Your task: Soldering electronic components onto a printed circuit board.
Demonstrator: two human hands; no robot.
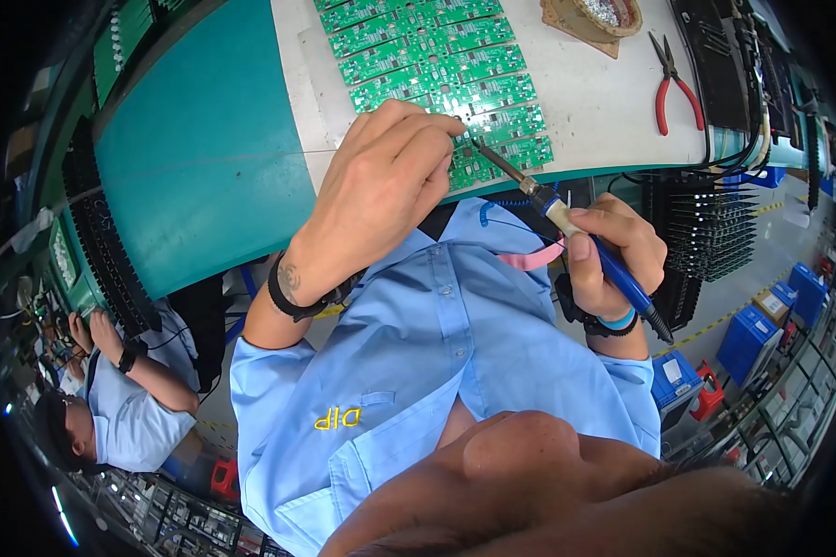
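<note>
Head view: right hand [620,255] tightly gripping soldering iron [548,202]; left hand [381,176] apparently pinching solder wire [306,152]; likely soldering circuit boards [432,70], next needing steadiness.

Red-handled pliers [670,73], blue crates [747,336], co-worker [142,425]

Green oblong circuit boards [441,70]: the bare left hand [381,176] is hiding parts; the top edge is cropping others.
Thin grey wire [279,154]: its end is vanishing behind that hand.
Blue-handled soldering iron [557,215]: I am struggling to judge its tip's contact.
</note>
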